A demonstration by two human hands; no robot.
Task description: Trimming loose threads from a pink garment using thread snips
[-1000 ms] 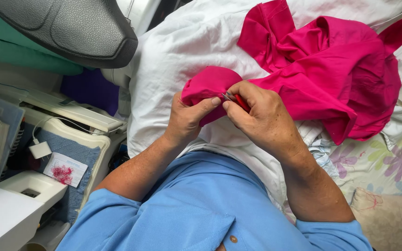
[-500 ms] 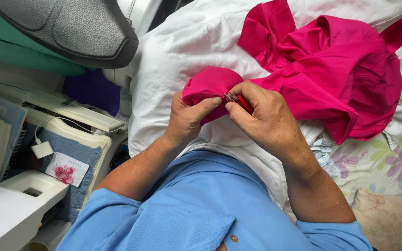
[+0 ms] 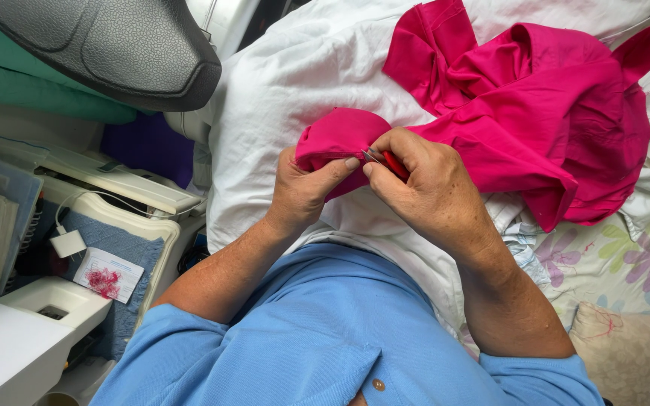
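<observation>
Here your left hand [image 3: 304,192] pinches a fold of the pink garment [image 3: 536,113] on the white pillow [image 3: 302,83], while your right hand [image 3: 423,188] stays clamped on a small red tool [image 3: 394,164] at the seam.

A: Garment [image 3: 536,113] is showing solid hot pink, no print. Tool [image 3: 394,164] in the right hand [image 3: 430,195] is showing red with a silver tip.

B: White cloth [image 3: 302,83] underneath, plain. Sheet [image 3: 618,263] at right is showing purple and green flowers on white.

A: Shirt [image 3: 325,338] is reading light blue, one tan button. Padded seat [image 3: 114,45] is looking black, pebbled.

B: Pink thread scraps are lying on a white card [image 3: 108,275]; towel [image 3: 126,248] is reading blue.
</observation>
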